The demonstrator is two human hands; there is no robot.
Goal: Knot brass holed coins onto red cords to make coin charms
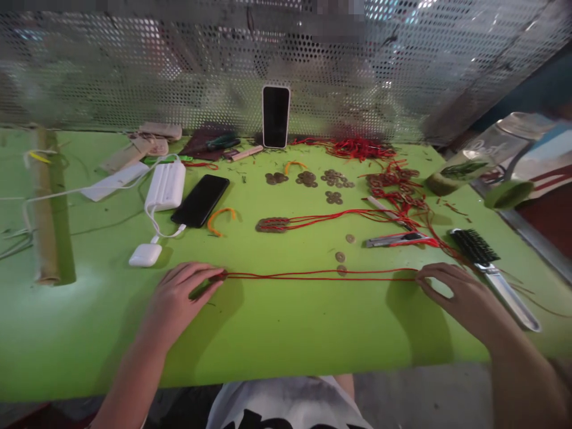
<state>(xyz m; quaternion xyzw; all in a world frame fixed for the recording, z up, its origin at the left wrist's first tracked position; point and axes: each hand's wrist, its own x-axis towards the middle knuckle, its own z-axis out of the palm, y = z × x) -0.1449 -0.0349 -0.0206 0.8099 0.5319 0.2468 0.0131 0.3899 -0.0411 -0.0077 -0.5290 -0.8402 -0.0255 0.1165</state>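
Green tabletop (286, 339), red cord (290, 278) stretched across its near part

A perforated metal sheet (210, 77) stands behind the tabletop, with an upright phone (276, 116) before it. Closest to you, two strands of the red cord run nearly straight from side to side. The fingers of your left hand (181, 292) are pinched closed on it at one side, and those of your right hand (456, 289) grip it likewise at the other. One strand crosses the nearest of three loose holed discs (340, 257). Farther back lies a threaded bundle (273, 224), its red strings trailing right, and beyond it four disc clusters (306, 179). A utility knife (397, 239) and a black-bristled brush (476, 247) lie toward your right hand; beyond your left sit a small white case (145, 255), a white power bank (165, 186) and a black phone (201, 201)
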